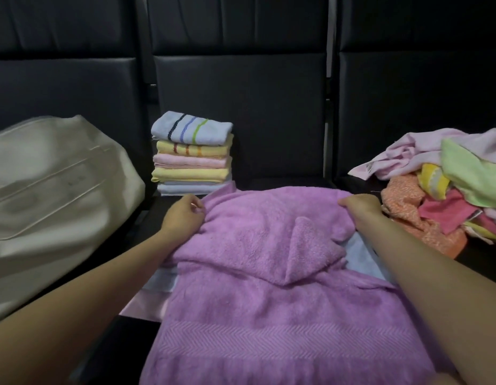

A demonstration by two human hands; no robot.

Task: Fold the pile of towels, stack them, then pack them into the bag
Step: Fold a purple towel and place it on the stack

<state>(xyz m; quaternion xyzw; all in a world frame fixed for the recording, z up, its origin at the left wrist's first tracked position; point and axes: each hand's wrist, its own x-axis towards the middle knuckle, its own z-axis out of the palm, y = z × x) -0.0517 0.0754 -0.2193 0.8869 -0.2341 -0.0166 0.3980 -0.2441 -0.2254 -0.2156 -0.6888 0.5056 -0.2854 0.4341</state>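
A large purple towel lies spread in front of me, its far part folded back toward me in a bunched layer. My left hand pinches the towel's far left corner. My right hand grips its far right edge. Beyond the left hand stands a neat stack of folded towels, blue striped on top, then yellow, pink, yellow and pale blue. An unfolded pile of towels in pink, green, orange and yellow lies at the right. A cream fabric bag sits at the left.
Pale blue and pink cloths peek out from under the purple towel. Black padded seat backs rise behind everything, and the dark seat surface shows between stack and pile.
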